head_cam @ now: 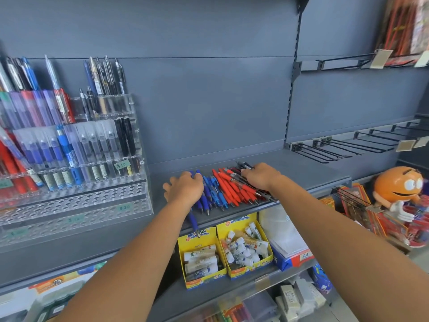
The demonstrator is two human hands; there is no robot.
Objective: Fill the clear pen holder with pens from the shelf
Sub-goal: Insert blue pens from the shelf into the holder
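A tiered clear pen holder (76,205) stands at the left of the grey shelf (301,173); its upper rows hold many pens, its lower perforated rows show bare holes. Loose pens lie in a pile on the shelf: blue pens (214,191), red pens (232,187) and dark pens (243,165) at the back. My left hand (184,189) lies over the blue pens with fingers curled around some of them; one blue pen (193,223) sticks out below my wrist. My right hand (261,176) rests on the red and dark pens, fingers curled over them.
Below the shelf stand two yellow boxes (202,278) of glue sticks and an A4 paper pack (294,254). An orange figure (399,189) sits at the right. Wire hooks (336,149) jut from the back panel at the right.
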